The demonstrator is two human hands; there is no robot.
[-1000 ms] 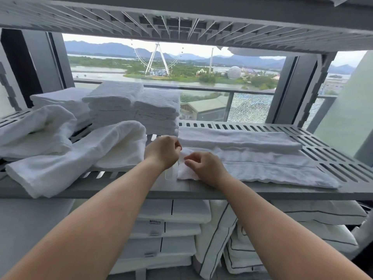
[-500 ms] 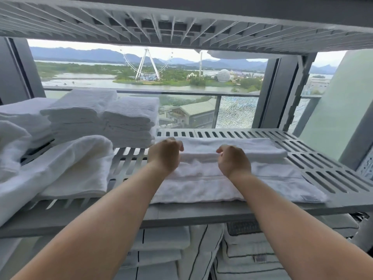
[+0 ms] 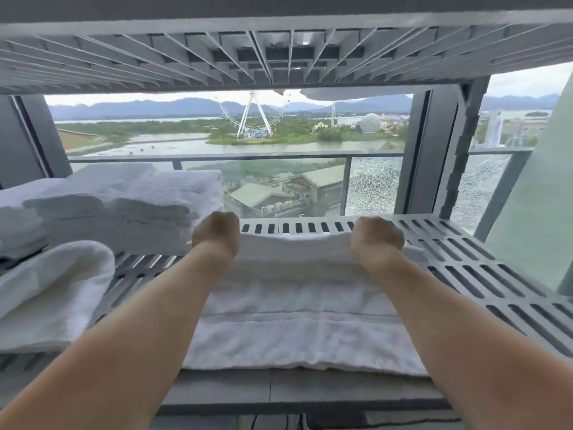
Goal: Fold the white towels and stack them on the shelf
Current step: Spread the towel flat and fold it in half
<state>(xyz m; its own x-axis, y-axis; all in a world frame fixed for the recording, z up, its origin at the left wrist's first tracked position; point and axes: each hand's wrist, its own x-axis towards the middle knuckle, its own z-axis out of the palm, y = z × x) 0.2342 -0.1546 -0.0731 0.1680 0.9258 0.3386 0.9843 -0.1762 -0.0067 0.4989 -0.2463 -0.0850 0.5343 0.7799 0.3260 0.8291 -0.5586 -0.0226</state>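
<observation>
Two grips, left grip [image 3: 216, 232] and right grip [image 3: 376, 235], both clutching one white towel [image 3: 297, 305], one shelf [image 3: 465, 268], one loose towel [image 3: 52, 290] beside

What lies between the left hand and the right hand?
The far edge of the white towel spans from the left hand to the right hand, both gripping it, as the head view shows.

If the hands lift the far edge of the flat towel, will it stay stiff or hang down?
Probably floppy: the towel lies in soft layers on the shelf. Likely not slippery: its pile looks rough, and the left hand and right hand grip its far edge.
</observation>
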